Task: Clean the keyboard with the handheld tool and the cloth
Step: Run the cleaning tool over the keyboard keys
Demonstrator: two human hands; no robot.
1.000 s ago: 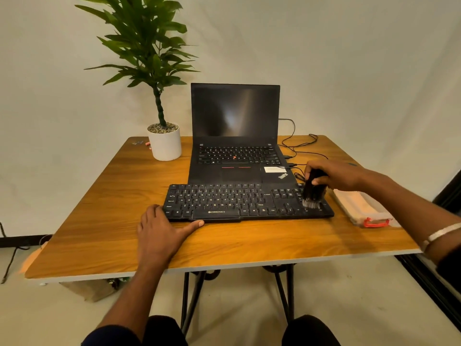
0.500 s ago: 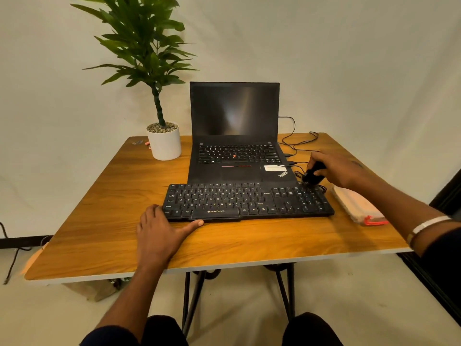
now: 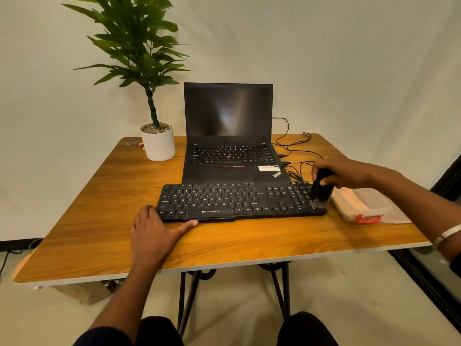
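1. The right hand (image 3: 345, 172) hides the top of the black brush (image 3: 320, 192) it grips; only the body and pale bristles show, touching the right end of the keyboard (image 3: 239, 202).
2. The left hand (image 3: 156, 231) lies flat, fingers spread, thumb against the keyboard's near edge.
3. Just right of the brush, a cloth (image 3: 348, 202) sits in a clear case (image 3: 376, 204).
4. Beyond the hands: laptop (image 3: 228, 136), cables (image 3: 294, 151), potted plant (image 3: 157, 141).

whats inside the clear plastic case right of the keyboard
A folded pale cloth shows through the clear case. Anything beneath the cloth is hidden.
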